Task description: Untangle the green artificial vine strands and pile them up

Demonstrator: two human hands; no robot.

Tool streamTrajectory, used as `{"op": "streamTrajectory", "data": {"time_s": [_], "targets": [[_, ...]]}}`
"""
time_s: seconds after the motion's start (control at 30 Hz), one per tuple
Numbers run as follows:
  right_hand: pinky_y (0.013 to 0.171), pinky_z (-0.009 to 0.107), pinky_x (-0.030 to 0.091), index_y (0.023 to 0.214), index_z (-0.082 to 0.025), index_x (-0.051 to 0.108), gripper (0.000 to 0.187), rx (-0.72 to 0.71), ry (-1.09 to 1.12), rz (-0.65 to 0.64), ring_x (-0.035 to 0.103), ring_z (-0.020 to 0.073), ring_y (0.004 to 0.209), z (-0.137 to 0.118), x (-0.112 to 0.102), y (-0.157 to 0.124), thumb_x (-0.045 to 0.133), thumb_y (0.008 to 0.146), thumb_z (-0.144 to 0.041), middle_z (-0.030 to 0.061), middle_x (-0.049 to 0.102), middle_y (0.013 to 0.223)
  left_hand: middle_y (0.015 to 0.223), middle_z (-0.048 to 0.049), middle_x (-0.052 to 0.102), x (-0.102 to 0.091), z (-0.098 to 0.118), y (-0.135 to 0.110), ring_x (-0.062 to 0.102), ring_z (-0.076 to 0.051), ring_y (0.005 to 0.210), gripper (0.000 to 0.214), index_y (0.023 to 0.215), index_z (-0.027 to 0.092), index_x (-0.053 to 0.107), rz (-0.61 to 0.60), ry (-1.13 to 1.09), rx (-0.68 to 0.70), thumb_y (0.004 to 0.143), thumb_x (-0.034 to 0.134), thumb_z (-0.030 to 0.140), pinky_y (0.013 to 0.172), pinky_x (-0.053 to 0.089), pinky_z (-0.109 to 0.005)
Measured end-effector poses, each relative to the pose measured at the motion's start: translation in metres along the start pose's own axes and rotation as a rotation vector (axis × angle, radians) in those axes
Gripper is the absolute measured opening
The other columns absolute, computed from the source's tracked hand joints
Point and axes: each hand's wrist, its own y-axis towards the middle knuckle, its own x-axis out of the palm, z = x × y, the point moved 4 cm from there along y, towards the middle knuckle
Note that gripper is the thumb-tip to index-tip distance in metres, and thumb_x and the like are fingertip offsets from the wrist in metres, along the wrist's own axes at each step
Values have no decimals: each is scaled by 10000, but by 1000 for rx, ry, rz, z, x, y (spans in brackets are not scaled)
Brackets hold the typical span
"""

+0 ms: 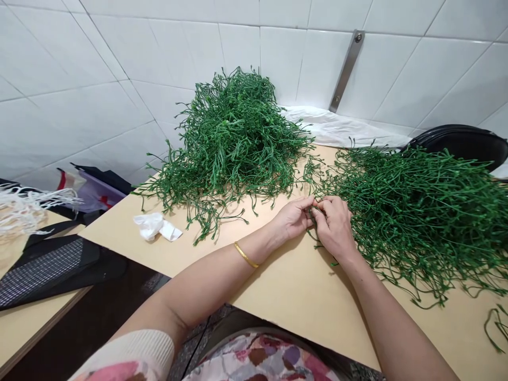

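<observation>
My left hand (pixel 298 216) and my right hand (pixel 333 225) meet above the tabletop, fingertips pinched together. Between them is a thin green artificial stem (pixel 311 231), mostly covered by my fingers, with ends sticking out below. Just right of my right hand spreads a wide heap of green plastic stems (pixel 428 211) with small budded tips. Another, taller pile of the same stems (pixel 238 137) rises behind my left hand, against the wall. A few loose stems (pixel 317 172) lie between the two piles.
A crumpled white tissue (pixel 153 226) lies left on the tan table (pixel 254 296). Black round object (pixel 456 143) and white plastic sheeting (pixel 337 127) sit at the back by the tiled wall. White strands (pixel 32 206) and a black mesh item (pixel 47 270) lie on another surface at left.
</observation>
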Motion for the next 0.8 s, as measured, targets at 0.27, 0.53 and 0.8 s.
{"op": "streamTrajectory", "data": {"time_s": [0.27,0.53,0.8], "targets": [[798,381,352,861,-193,508,167,-69,10,-56,429,227,957,-2,5,1,413,847,-330,99,495,1051,548,-3,528,2,3,0,484,-70,470,205,600,117,521,-1,-43,1,799,475,104,505,413,-203],[846,391,369,704,-195,472,229,-29,158,61,438,208,968,-2,4,2,343,870,-286,92,477,990,559,-20,534,8,-1,-2,505,-70,510,226,659,96,557,7,-219,-67,825,407,65,579,456,-187],[874,390,375,701,-191,447,204,-171,309,-90,420,201,1020,-8,-4,4,347,866,-258,96,418,1011,526,-20,522,6,0,-3,491,-72,467,208,628,93,543,-36,-167,-141,790,423,43,541,436,-187]]}}
